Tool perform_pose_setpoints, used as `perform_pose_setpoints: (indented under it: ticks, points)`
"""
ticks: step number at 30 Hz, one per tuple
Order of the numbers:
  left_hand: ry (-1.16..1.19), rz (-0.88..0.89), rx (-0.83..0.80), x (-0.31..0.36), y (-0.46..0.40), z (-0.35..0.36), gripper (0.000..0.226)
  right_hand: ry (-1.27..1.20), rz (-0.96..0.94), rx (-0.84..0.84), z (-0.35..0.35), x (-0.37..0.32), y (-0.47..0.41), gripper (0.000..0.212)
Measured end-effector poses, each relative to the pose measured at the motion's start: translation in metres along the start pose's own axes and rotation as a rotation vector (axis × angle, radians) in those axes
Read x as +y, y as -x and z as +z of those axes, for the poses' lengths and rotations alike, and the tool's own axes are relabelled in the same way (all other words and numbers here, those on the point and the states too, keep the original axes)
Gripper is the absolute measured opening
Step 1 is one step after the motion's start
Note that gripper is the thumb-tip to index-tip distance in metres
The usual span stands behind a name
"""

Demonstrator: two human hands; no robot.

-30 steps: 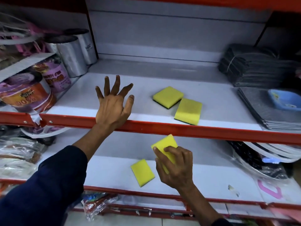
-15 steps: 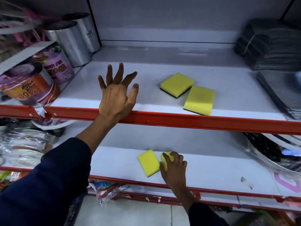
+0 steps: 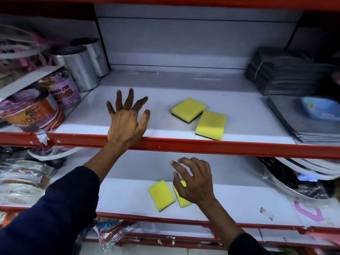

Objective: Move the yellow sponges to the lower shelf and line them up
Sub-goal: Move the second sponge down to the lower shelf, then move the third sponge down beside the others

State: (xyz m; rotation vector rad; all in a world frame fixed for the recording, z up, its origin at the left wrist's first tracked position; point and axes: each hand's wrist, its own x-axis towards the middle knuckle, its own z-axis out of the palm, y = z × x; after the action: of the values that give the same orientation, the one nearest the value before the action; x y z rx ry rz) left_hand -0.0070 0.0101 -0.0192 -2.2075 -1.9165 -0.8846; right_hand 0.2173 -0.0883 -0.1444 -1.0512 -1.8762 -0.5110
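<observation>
Yellow foam with a dark scouring backing: four sponges of this type are on view, all in the single head camera.

Head view, stock position. Two sponges lie on the upper shelf [image 3: 239, 100], one further back [image 3: 188, 109] and one nearer the red front rail [image 3: 211, 124], corners touching or very nearly so, both skewed to the rail. Two more lie on the lower shelf [image 3: 239, 199], side by side: the left one [image 3: 161, 195] in full view, the right one [image 3: 181, 197] partly hidden behind the right hand. They appear roughly parallel but angled to the shelf edge.

Handling judgement. The sponges look light, soft and compressible, not fragile, and not slippery on the foam face. A pinch across the two long edges, thumb one side and fingers the other, should suffice; a firm squeeze would only deform the foam. On the smooth white shelf they are likely to slide readily when nudged, which suits lining up.

Head view, hands. Left hand [image 3: 127, 122] rests its heel on the red rail of the upper shelf, fingers spread wide and raised, holding nothing, well apart from the upper sponges. Right hand [image 3: 193, 183] hovers over the lower shelf above the right-hand sponge, fingers loosely spread and curled, gripping nothing; whether it touches the foam cannot be told.

Two sponges appear left to transfer.
</observation>
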Motion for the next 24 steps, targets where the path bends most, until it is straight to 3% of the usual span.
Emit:
perform_pose_setpoints:
  ticks: [2,6,10,16,19,24]
  points:
    - [-0.002,0.008,-0.004,0.001,0.000,0.000,0.058,0.073,0.033,0.054,-0.018,-0.001,-0.032,0.036]
    - [-0.003,0.014,-0.010,0.001,0.001,-0.001,0.059,0.237,0.366,-0.070,-0.039,0.005,-0.093,0.040]
    - [-0.007,0.018,-0.019,0.001,0.002,-0.001,0.058,0.292,0.631,-0.264,-0.035,0.027,-0.127,0.055]
    - [-0.028,0.019,-0.036,0.001,0.002,0.000,0.059,0.247,0.843,-0.646,-0.017,0.053,-0.146,0.072]
    - [-0.021,0.017,-0.027,0.002,0.002,-0.002,0.060,0.215,0.817,-0.591,-0.018,0.054,-0.149,0.067]
    - [-0.026,0.018,-0.029,0.002,0.001,-0.003,0.060,0.182,0.609,-0.292,-0.045,0.041,-0.148,0.062]
